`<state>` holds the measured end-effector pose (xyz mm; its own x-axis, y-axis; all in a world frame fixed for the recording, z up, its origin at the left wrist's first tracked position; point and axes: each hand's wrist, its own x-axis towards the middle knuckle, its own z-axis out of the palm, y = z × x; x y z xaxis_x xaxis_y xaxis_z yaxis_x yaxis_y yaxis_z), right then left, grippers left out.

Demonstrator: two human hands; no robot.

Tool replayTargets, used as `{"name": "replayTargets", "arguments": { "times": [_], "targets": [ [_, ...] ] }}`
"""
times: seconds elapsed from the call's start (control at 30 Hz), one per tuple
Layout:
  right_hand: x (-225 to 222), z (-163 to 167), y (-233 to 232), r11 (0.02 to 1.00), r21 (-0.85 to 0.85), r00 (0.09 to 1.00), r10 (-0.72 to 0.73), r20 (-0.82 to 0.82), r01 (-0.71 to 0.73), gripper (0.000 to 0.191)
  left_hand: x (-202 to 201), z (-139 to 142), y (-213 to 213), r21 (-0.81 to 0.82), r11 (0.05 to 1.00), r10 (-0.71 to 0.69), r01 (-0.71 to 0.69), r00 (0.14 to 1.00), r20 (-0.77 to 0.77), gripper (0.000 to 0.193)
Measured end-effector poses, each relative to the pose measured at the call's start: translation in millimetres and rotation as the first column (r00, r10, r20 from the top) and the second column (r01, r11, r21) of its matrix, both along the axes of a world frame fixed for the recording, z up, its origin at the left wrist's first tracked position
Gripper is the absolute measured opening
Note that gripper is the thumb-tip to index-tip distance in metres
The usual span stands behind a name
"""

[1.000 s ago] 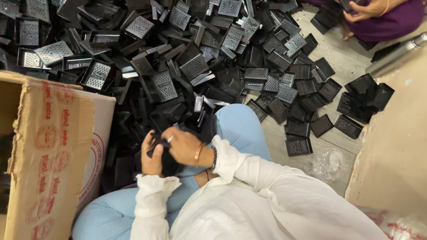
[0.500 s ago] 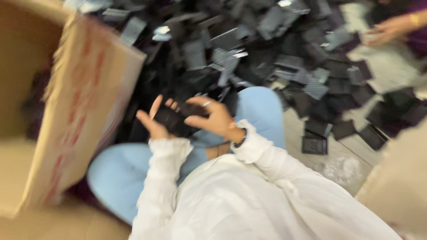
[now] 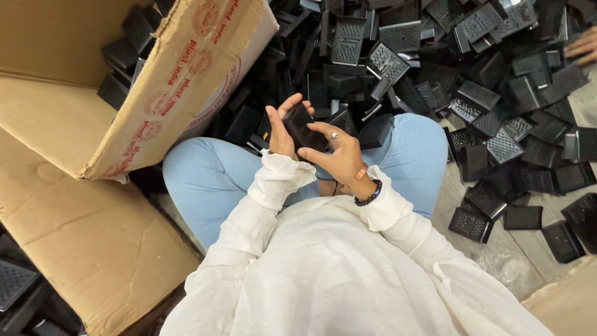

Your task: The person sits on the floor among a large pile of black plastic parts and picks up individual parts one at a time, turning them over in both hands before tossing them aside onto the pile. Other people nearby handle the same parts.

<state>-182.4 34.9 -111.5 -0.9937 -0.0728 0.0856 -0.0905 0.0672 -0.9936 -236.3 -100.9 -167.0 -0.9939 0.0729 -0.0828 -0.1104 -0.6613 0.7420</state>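
Small black plastic part (image 3: 303,127) held above your lap, between knees, near edge of parts heap. Your left hand (image 3: 281,127) cups it from behind, fingers closed on it; your right hand (image 3: 336,152) pinches front edge, so part faces you, likely for a look. Black grille-faced parts pile (image 3: 472,93) spreads over floor ahead. Cardboard box (image 3: 155,93) tilted open at left, few parts inside. Another person's hand (image 3: 584,46) at far right edge.

A brown cardboard box (image 3: 124,81) lies tipped at upper left, red round stamps on its side, black plastic parts (image 3: 121,53) inside. A flat cardboard sheet (image 3: 93,242) lies below it.
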Motion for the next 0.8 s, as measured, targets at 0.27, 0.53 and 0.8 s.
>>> {"name": "replayTargets", "arguments": {
  "times": [0.27,0.53,0.8],
  "targets": [
    [4,-5,2,0.999,-0.015,0.992,0.043,-0.119,-0.045,0.05,11,-5,0,0.034,0.992,0.125,-0.123,0.989,-0.081,0.082],
    [1,3,0,0.997,-0.052,0.995,0.06,-0.08,-0.064,0.051,18,16,-1,0.038,0.998,0.057,-0.054,0.995,-0.088,0.086],
    [19,3,-8,0.987,0.162,0.961,0.026,-0.274,0.02,0.063,33,31,-8,-0.053,0.999,-0.018,-0.003,0.919,-0.394,0.069]
  ]
}}
